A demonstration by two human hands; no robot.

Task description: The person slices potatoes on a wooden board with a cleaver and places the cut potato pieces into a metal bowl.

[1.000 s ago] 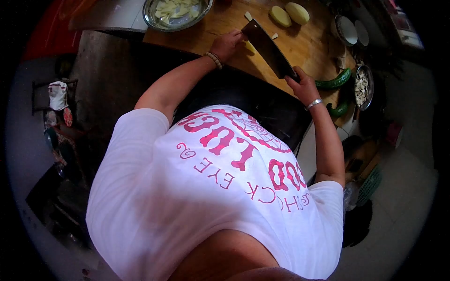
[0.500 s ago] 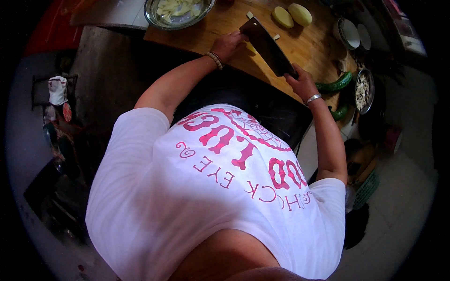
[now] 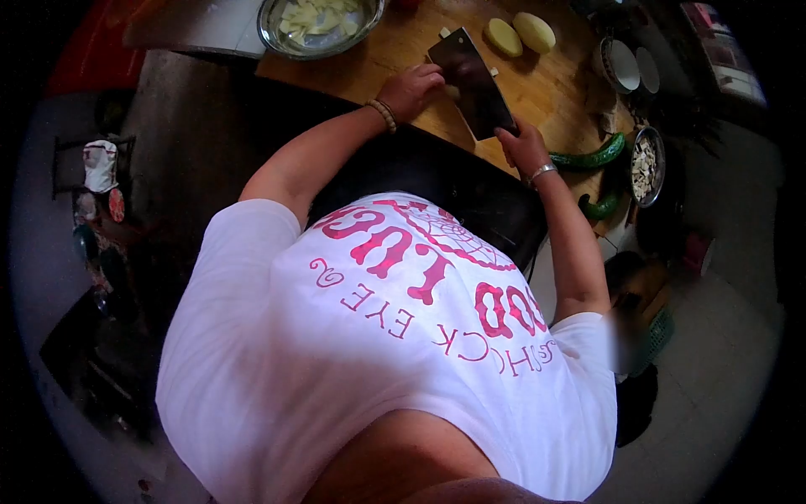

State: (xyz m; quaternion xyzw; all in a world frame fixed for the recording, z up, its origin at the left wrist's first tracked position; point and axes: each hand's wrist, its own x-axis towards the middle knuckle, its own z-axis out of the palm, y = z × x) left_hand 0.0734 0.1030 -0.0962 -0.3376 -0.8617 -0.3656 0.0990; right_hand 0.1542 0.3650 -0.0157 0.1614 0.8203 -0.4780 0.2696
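Observation:
My right hand [image 3: 525,149] is closed around the handle of a cleaver [image 3: 474,84], its wide dark blade slanting across the near part of a wooden board [image 3: 554,84]. My left hand [image 3: 411,92] is beside the blade's left edge, fingers curled and fingertips close to the metal. Whatever lies under those fingers is hidden. Small pale pieces show by the blade's far end and right edge. Beyond it sit a cut-looking peeled potato [image 3: 504,38] and a whole peeled potato [image 3: 535,32].
A glass bowl [image 3: 267,34] with pale slices stands at the far left. Long green vegetables [image 3: 592,155] lie right of my right hand, near a metal bowl [image 3: 660,181] of chopped pieces. White bowls [image 3: 623,65] are at the back right.
The cleaver has turned, so more of its broad face shows. My right hand has shifted slightly left with it. My left hand stays near the blade, its fingers a little lower.

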